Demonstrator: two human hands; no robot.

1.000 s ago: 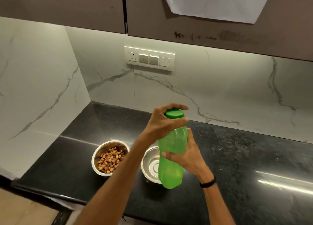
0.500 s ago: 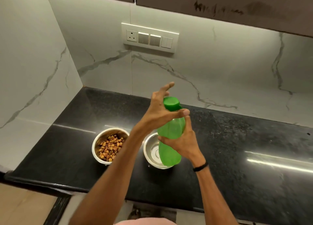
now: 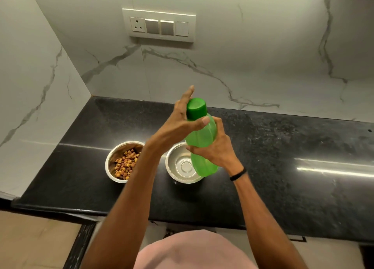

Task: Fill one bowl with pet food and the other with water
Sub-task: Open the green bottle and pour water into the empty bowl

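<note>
Translucent green bottle [image 3: 199,135] w/ darker green cap [image 3: 196,107], tilted; right hand [image 3: 217,149] wraps its body; left hand [image 3: 178,123] fingers straight, thumb touching bottle neck; steel bowl [image 3: 173,172] bare inside.

Wall switch panel [image 3: 159,25], black countertop [image 3: 283,177]

No readable text, label or number anywhere.

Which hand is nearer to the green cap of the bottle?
Left. The left hand is right beside the cap, fingers straight along its side. The right hand grips the bottle lower down, below the cap.
</note>
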